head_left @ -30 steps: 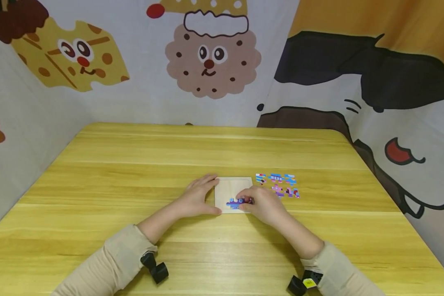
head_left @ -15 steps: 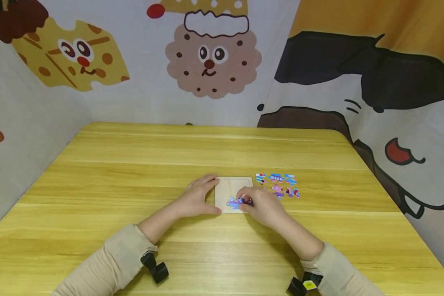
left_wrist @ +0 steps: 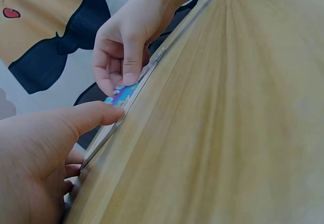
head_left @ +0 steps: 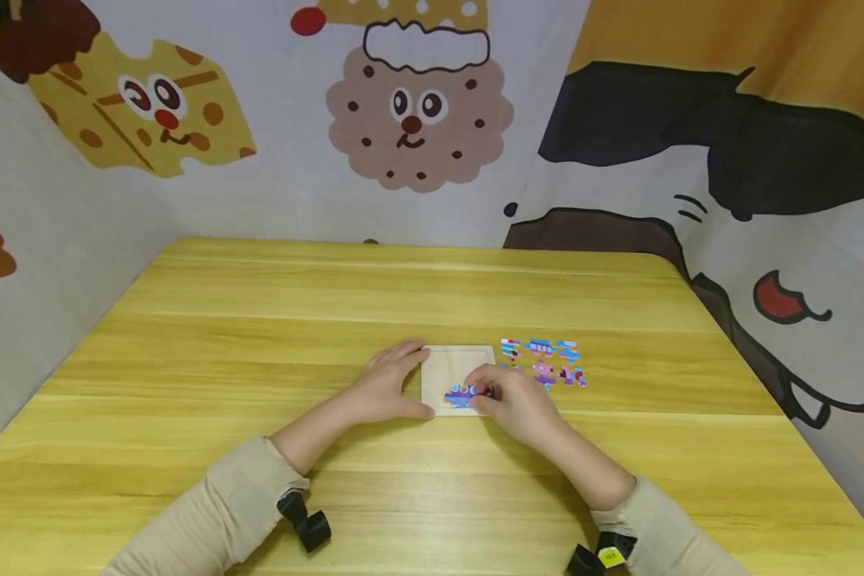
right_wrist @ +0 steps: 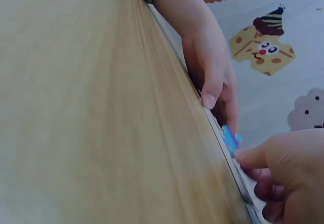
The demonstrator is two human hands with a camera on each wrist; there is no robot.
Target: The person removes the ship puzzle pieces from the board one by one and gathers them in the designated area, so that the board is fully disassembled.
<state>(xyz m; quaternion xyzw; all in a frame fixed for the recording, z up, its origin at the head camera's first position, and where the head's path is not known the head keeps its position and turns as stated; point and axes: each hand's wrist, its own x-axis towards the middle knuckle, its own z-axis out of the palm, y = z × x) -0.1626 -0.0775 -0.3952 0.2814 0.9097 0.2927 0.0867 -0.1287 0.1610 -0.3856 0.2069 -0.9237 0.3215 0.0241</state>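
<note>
So far only 1 colourful blue-and-purple puzzle piece (head_left: 461, 395) lies in the shallow square wooden puzzle tray (head_left: 455, 362), at its near edge, and the right hand (head_left: 520, 404) pinches it between thumb and curled fingers as it seats there. The left hand (head_left: 384, 382) lies with straight fingers against the tray's left side, thumb along the near edge. Most of the tray is bare wood; about 6 loose printed pieces (head_left: 543, 362) (the count is hard to fix) wait just right of it on the yellow wooden table (head_left: 259, 336).
</note>
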